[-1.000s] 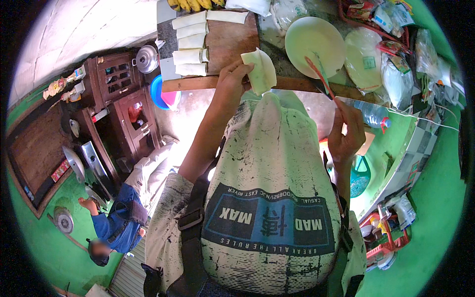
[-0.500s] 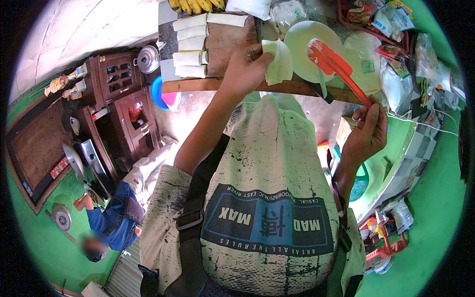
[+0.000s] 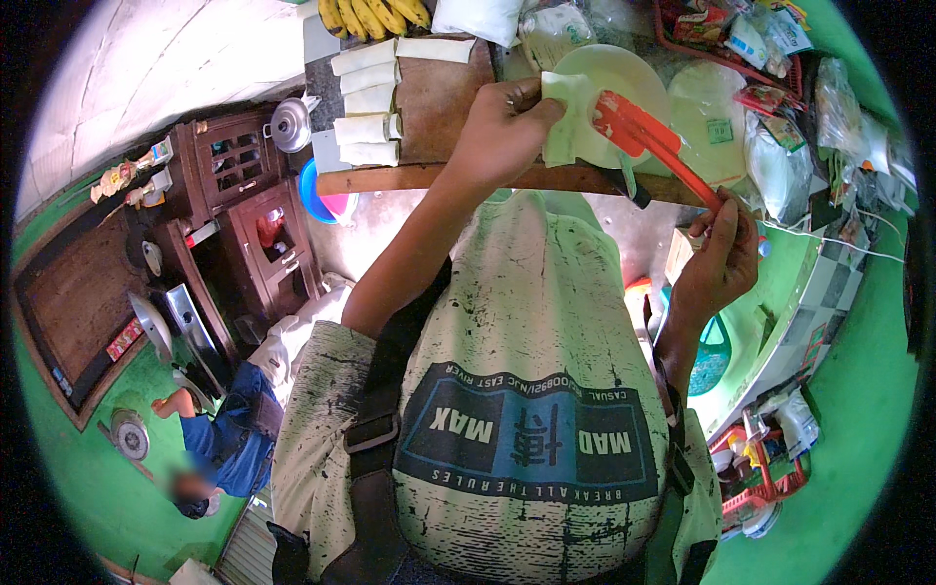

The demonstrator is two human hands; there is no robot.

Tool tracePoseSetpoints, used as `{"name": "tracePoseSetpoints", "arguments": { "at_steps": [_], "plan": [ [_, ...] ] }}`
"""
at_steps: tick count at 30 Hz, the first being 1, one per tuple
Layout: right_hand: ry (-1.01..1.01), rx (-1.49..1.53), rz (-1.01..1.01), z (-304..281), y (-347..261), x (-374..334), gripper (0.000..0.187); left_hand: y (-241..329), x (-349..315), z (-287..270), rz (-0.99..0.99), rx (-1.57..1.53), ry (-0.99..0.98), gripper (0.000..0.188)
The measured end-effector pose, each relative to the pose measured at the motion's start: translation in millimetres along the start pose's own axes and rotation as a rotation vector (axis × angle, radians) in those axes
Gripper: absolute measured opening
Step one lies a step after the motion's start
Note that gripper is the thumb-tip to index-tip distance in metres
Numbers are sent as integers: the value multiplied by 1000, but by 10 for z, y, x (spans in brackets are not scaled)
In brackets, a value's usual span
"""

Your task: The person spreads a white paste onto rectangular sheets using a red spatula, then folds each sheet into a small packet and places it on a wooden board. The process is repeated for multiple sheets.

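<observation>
Shifted rightward since half a second ago, the left grip [image 3: 507, 127] pinches the wrapper [image 3: 565, 136] by its left side, leaving it jutting right, near the bowl [image 3: 624, 66]; the right grip [image 3: 721, 253] holds the spatula [image 3: 673, 158], blade just beside the wrapper

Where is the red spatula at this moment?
In the head view's upper right, the red spatula slants up from the right hand, its blade seen against the pale bowl, just right of the white sheet in the left hand.

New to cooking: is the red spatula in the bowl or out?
Apparently out: the red spatula shows its whole blade, unhidden, over the bowl.
</observation>
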State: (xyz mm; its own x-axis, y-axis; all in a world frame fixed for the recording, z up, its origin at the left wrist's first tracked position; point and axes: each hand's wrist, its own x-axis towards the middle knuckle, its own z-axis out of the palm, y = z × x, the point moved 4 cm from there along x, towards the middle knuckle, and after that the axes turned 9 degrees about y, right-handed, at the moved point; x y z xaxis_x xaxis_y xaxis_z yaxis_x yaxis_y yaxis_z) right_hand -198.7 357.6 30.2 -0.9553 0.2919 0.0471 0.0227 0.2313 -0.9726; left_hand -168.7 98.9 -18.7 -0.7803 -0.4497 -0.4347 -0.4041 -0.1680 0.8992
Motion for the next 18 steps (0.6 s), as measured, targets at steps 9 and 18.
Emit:
{"name": "tracePoseSetpoints", "arguments": {
  "at_steps": [9, 18],
  "plan": [
    [15, 12, 26, 134, -2, 94, 23, 56, -52, -123, -118, -107, -28, 28],
    [-14, 161, 98, 123, 15, 128, 20, 114, -97, -165, -111, 15, 20, 33]
  ]
}}
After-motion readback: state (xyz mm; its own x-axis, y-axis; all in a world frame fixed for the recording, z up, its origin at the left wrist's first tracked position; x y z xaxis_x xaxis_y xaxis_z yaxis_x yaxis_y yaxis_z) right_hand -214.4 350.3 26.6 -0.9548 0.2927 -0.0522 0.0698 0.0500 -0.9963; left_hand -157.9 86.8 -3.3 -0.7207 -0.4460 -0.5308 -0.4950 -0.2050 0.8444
